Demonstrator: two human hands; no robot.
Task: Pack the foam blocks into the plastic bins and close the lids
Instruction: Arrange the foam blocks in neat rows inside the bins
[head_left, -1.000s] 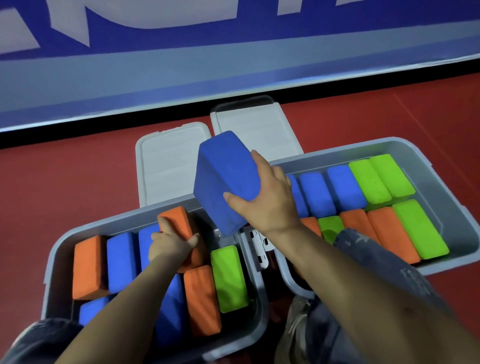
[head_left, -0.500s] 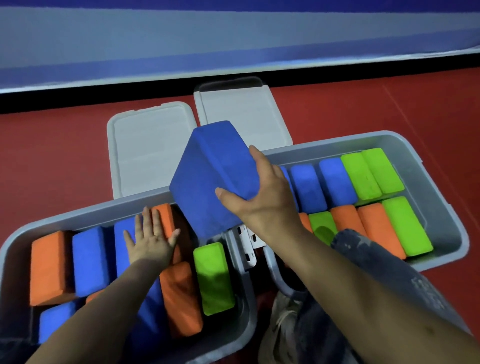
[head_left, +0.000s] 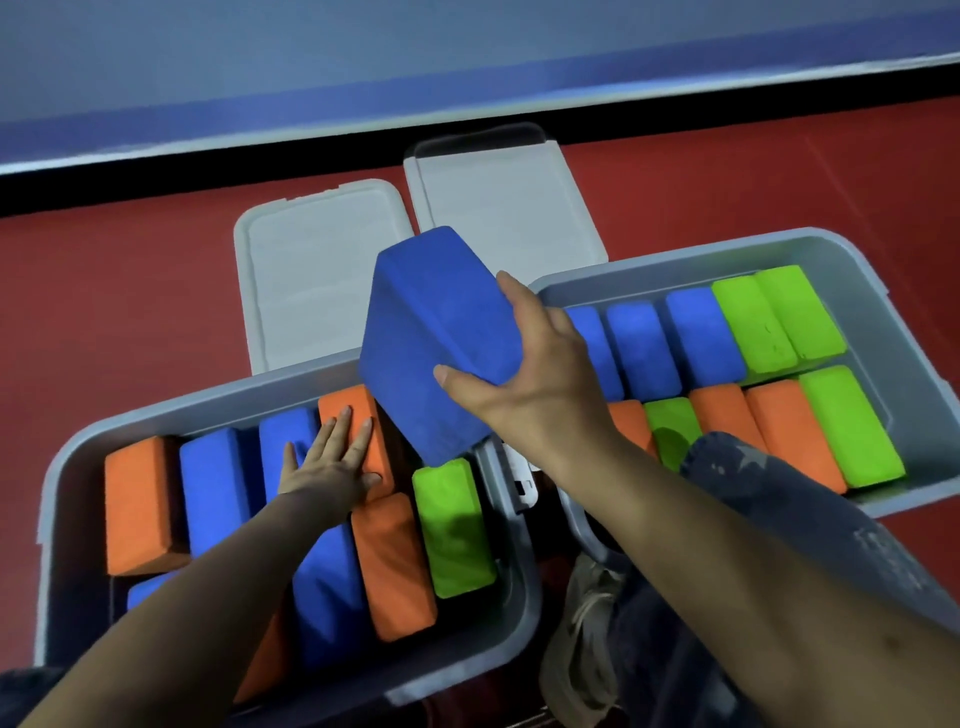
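My right hand (head_left: 540, 374) grips a large blue foam block (head_left: 441, 338), tilted, in the air above the right end of the left grey bin (head_left: 156, 415). My left hand (head_left: 330, 457) lies flat, fingers spread, on an upright orange block (head_left: 358, 415) and the blue one beside it inside that bin. The left bin holds several orange, blue and green blocks. The right grey bin (head_left: 862, 291) is filled with rows of blue, green and orange blocks. Two pale lids (head_left: 311, 280) (head_left: 498, 208) lie open on the floor behind the bins.
The bins sit on a red floor (head_left: 104, 312) in front of a blue and white wall (head_left: 467, 62) with a black base strip. My knee in dark patterned fabric (head_left: 779, 519) and a shoe (head_left: 587, 623) lie between and below the bins.
My left hand let go of the orange block and flattened on top of it. The blue block in my right hand has dropped slightly toward the left bin.
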